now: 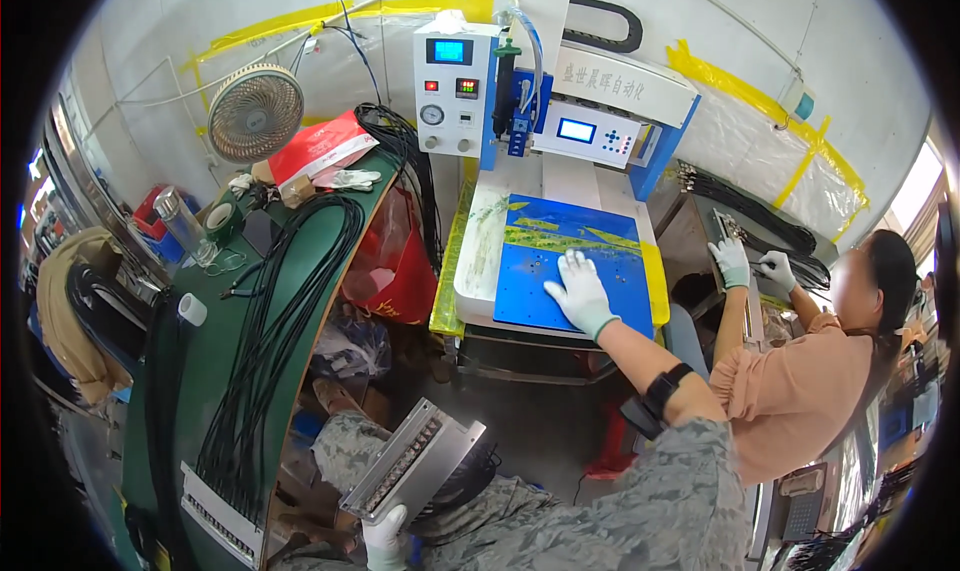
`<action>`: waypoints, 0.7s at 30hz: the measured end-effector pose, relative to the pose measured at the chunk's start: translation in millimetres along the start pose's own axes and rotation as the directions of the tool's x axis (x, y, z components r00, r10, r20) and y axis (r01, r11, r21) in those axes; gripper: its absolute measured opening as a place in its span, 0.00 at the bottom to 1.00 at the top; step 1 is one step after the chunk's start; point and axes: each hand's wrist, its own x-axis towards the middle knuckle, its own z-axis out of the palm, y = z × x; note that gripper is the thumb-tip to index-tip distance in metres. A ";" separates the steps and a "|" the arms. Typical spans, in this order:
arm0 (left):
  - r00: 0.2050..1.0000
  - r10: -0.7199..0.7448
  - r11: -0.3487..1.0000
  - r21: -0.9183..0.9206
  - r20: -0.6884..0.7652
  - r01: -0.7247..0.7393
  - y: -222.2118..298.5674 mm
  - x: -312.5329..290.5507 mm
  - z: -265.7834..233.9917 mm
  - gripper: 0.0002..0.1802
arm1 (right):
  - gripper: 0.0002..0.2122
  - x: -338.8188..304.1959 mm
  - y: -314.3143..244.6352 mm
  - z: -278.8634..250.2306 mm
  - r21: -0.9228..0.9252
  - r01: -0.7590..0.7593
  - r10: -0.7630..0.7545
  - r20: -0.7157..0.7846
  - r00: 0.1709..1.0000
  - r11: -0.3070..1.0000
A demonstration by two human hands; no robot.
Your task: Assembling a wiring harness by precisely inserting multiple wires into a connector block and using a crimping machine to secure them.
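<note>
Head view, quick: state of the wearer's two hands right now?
Left hand: closed, holding a metal fixture.
Right hand: open, laid flat on the blue plate.

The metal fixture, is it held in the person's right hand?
No, the left hand holds the metal fixture, while the right hand lies on the blue plate.

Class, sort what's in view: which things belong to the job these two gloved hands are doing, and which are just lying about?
Seemingly part of the job:
metal fixture, held in the left hand
blue plate, under the right hand
white-and-blue machine, bearing the plate

Apparently just lying about:
clear bottle
tape roll
red-and-white bag
</note>
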 end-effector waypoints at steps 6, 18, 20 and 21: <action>0.999 -0.035 0.999 -0.014 0.011 0.035 5.6 1.2 7.9 0.35 | 0.35 10.7 32.9 -12.9 -0.060 -0.281 0.271 -0.134 0.953 0.958; 1.000 -0.021 1.000 -0.007 -0.022 0.021 4.2 0.5 2.0 0.37 | 0.31 14.3 -5.5 -14.1 0.042 -0.069 0.072 -0.084 0.994 0.997; 0.999 -0.017 1.000 -0.022 -0.037 0.016 5.5 -0.5 5.5 0.37 | 0.28 6.5 -31.6 -10.4 0.287 0.297 -0.285 -0.084 0.955 0.911; 0.999 -0.018 0.999 -0.029 -0.041 0.017 5.7 -0.8 6.2 0.37 | 0.27 3.7 -37.4 -9.5 0.398 0.452 -0.445 -0.115 0.888 0.798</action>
